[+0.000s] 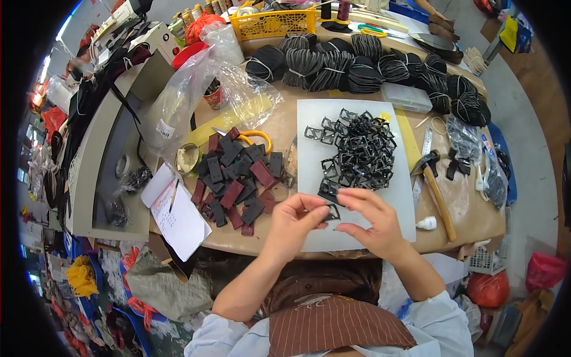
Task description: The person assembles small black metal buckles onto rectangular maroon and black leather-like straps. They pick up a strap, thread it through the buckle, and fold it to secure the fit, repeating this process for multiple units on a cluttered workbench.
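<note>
while both forearms come up from the lower edge over a brown striped apron (333, 324), the left hand (294, 220) and the right hand (372, 221) meet above the near edge of a white board (309, 119) on the table (470, 217). together they hold one small black buckle (331, 212): the left thumb and forefinger pinch its left side with the other fingers curled under, and the right thumb and forefinger pinch its right side, the remaining fingers loosely bent. the buckle is lifted just off the board, between the two hands.

just beyond the hands, on the board, lies a heap of black buckles (357, 152), tangled together. to the left of the board, on the bare tabletop, sits a pile of flat leather pieces (238, 178) in black and dark red, with yellow-handled scissors (256, 138) at its far edge. near the left table edge lie white paper sheets (178, 217) with a pencil on top. to the right of the board rests a hammer (437, 190) with a wooden handle, and a small white bottle (427, 224) beside it.

farther back, clear plastic bags (196, 95) stand crumpled at the left. along the far side of the table runs a row of bundled dark straps (357, 68), and behind them a yellow basket (273, 22).
</note>
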Available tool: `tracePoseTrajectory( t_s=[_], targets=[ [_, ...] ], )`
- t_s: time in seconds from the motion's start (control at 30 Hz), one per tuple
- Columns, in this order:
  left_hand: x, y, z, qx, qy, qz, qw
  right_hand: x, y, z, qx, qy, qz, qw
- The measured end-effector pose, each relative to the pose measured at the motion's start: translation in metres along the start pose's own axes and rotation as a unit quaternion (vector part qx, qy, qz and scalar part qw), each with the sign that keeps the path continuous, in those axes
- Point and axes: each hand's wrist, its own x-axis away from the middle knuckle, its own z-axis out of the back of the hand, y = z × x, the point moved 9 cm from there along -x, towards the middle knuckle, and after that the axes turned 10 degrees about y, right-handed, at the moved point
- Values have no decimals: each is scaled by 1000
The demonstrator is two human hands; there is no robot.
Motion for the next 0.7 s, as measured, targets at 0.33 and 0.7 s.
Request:
tracePoseTrajectory(
  t_s=[0.33, 0.7],
  targets=[
    [26, -3, -8, -27, -60, 33, 997, 15, -28, -6, -49, -54, 155, 985],
    [37, -30, 1, 127, 25, 21, 991, 50, -20, -17, 25, 125, 112, 986]
  ],
)
